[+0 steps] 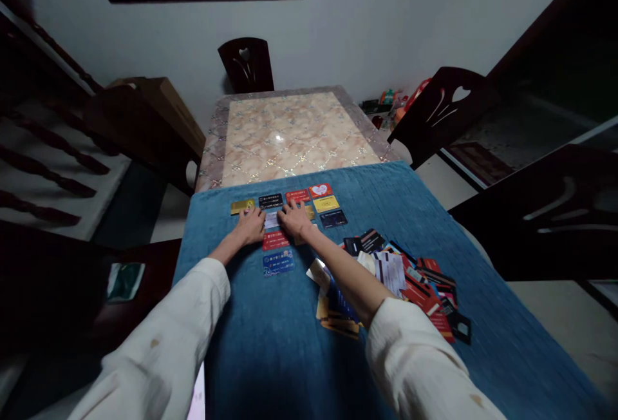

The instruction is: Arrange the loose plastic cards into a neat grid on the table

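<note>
A pale card [271, 219] lies flat on the blue cloth between my two hands. My left hand [251, 225] rests at its left edge, fingers stretched out and low over the cloth. From the other side, my right hand [294, 219] reaches the card's right edge with its fingers spread, partly covering a gold card [309, 212]. Around them, cards lie in rows: a gold one [242, 207], a black one [270, 201], and a red one [297, 196] behind my fingers. Below the pale card are another red card [275, 240] and a blue card [279, 263].
A loose heap of mixed cards [420, 285] spreads under and right of my right forearm. The blue cloth [270, 343] covers the near part of the marble-patterned table [290, 130]. Dark wooden chairs [247, 64] stand around it, and a cardboard box [178, 111] is at the left.
</note>
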Available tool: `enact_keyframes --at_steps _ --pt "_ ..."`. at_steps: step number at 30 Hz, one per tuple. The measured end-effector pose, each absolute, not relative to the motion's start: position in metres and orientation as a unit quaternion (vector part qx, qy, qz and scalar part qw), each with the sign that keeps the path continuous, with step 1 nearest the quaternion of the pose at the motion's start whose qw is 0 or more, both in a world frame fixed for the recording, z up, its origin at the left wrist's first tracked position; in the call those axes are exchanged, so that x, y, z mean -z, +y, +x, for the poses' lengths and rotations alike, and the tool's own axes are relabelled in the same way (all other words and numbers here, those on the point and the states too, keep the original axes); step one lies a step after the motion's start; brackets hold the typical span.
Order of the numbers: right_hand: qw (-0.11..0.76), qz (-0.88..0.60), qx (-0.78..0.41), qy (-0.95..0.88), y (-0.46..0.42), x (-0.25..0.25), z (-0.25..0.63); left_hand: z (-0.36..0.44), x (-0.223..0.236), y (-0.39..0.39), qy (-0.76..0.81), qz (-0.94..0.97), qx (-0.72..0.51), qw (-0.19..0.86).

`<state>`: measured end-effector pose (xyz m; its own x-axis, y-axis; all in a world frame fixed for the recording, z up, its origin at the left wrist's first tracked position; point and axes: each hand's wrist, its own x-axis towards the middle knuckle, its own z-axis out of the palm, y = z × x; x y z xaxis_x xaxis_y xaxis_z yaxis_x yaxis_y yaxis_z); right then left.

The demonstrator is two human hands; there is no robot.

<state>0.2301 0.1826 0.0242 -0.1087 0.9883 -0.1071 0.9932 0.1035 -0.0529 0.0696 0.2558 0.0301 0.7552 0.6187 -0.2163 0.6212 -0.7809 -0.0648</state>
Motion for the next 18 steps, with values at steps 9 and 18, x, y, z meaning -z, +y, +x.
enact_keyframes --at_steps 9,18 --pt "-0.023 0.656 0.006 0.755 0.137 -0.035 0.264 0.088 -0.047 0.23 0.325 0.945 0.0 -0.031" --pt "-0.063 0.675 -0.015 0.735 0.063 -0.038 0.311 0.133 -0.063 0.172 0.243 0.967 -0.07 0.021"
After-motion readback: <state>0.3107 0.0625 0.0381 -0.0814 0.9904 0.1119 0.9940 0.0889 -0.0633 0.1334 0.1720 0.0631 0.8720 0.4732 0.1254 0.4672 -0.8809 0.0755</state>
